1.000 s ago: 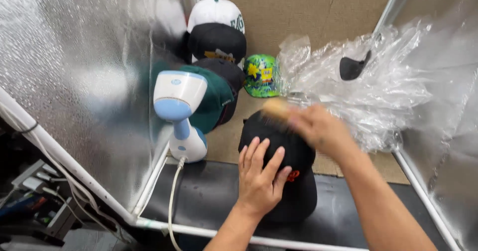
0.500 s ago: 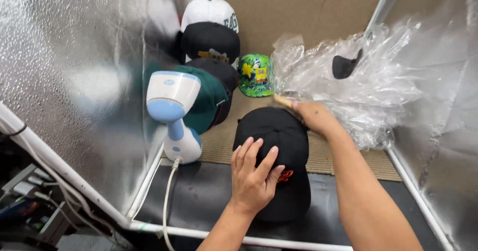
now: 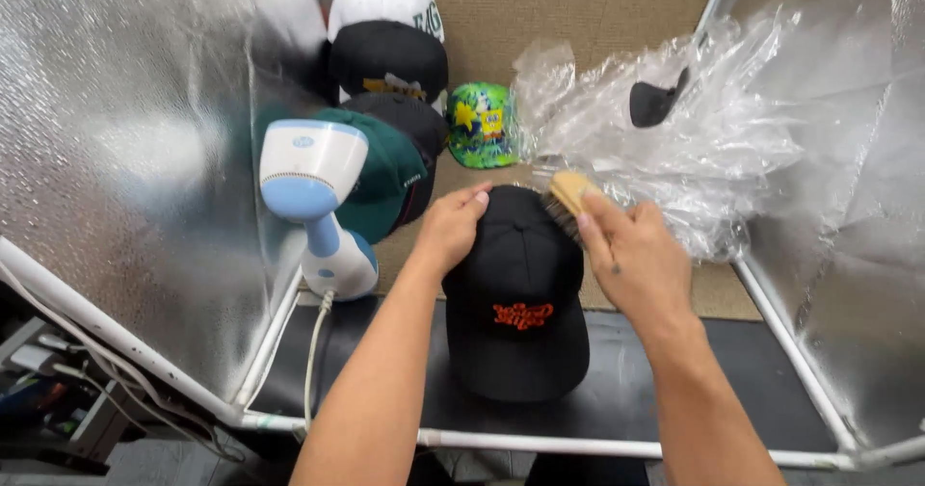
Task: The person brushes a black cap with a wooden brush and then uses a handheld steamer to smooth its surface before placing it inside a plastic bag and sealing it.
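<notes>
Brushing a black cap.
My left hand grips the cap's back edge, fingers curled; my right hand clasps a brush against its crown.

Crumpled clear plastic bag at back right, holding a black cap.
</notes>
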